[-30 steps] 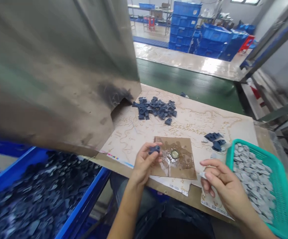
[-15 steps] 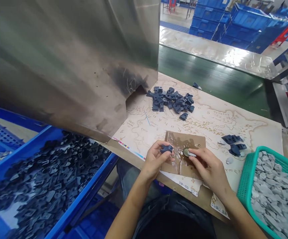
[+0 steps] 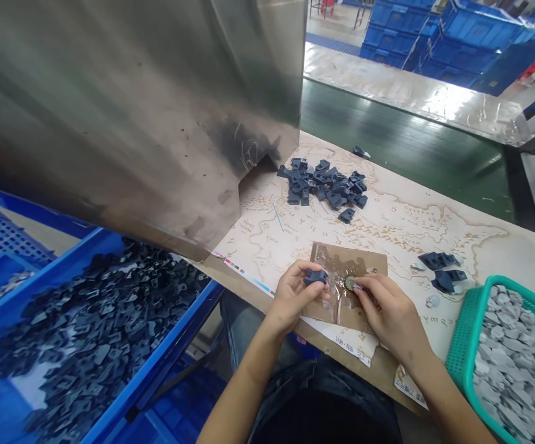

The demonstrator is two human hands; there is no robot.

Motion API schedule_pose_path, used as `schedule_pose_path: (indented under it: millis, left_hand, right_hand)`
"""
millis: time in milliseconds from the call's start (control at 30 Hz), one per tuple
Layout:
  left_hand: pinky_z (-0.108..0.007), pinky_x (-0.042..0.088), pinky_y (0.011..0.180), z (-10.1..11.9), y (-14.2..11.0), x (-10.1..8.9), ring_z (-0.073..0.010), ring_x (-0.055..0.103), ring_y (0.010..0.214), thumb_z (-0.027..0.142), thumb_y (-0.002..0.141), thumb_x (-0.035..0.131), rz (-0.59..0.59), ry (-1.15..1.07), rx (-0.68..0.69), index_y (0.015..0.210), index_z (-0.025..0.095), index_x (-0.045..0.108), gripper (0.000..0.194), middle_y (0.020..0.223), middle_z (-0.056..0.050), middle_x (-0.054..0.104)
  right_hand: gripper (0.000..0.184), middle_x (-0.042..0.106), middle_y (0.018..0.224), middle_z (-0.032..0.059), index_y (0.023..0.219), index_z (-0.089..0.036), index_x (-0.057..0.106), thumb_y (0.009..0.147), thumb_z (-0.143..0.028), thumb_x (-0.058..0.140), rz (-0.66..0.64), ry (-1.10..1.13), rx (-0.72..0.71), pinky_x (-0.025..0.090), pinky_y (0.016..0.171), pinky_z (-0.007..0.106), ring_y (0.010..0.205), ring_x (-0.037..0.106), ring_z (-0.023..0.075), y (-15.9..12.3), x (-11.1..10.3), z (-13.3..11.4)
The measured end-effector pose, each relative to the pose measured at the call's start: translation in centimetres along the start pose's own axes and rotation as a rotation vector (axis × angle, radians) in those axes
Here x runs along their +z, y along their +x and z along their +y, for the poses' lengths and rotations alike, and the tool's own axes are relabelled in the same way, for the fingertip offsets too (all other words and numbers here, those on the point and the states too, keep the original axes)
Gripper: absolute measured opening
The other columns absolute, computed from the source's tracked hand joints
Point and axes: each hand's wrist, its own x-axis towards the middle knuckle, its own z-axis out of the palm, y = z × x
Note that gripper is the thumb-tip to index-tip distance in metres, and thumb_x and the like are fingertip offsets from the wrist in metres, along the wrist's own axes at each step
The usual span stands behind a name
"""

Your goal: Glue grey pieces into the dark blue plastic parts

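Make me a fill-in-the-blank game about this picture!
The left hand holds a small piece colored ____. The pieces in the green basket are ____. The pile of dark pieces lies on a paper printed with a ____. The blue crate full of pieces sits on the person's ____ side.

Answers: dark blue; grey; map; left.

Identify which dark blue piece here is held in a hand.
The dark blue piece in the left hand, above the brown sheet. Those on the board lie loose, mostly in the heap or the group by the teal basket.
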Motion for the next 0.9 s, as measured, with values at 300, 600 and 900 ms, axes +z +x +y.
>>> schedule_pose_path:
  millis: [300,600,900]
  left_hand:
    - [-0.023,0.056,0.056,-0.4,0.0,0.0,-0.0116,0.061,0.066,0.041,0.06,0.08,-0.028,0.053,0.065,0.082,0.019,0.06,0.037,0.077,-0.001,0.061]
    - [-0.017,0.056,0.061,-0.6,-2.6,1.9,-0.0088,0.065,0.073,0.02,0.074,0.073,-0.088,0.195,0.484,0.083,0.02,0.058,0.018,0.086,0.0,0.062]
    - [-0.023,0.059,0.072,-0.6,-4.4,3.6,-0.0114,0.066,0.084,0.006,0.078,0.066,-0.108,0.532,0.9,0.095,0.019,0.058,0.022,0.092,-0.002,0.063]
  right_hand:
    - [0.011,0.066,0.08,0.0055,0.089,-0.019,0.061,0.088,-0.021,0.05,0.047,0.168,0.118,0.052,0.061,0.029,0.068,0.063,0.0173,0.0,-0.5,0.1]
    - [0.018,0.07,0.084,0.0056,0.085,-0.021,0.07,0.078,-0.037,0.069,0.217,0.852,0.305,0.057,0.059,0.022,0.072,0.067,0.0153,-0.9,-2.3,-2.5]
    - [0.013,0.071,0.082,0.0003,0.085,-0.028,0.072,0.073,-0.023,0.074,0.244,1.056,0.283,0.055,0.065,0.013,0.076,0.068,0.0105,-2.0,-3.5,-3.0]
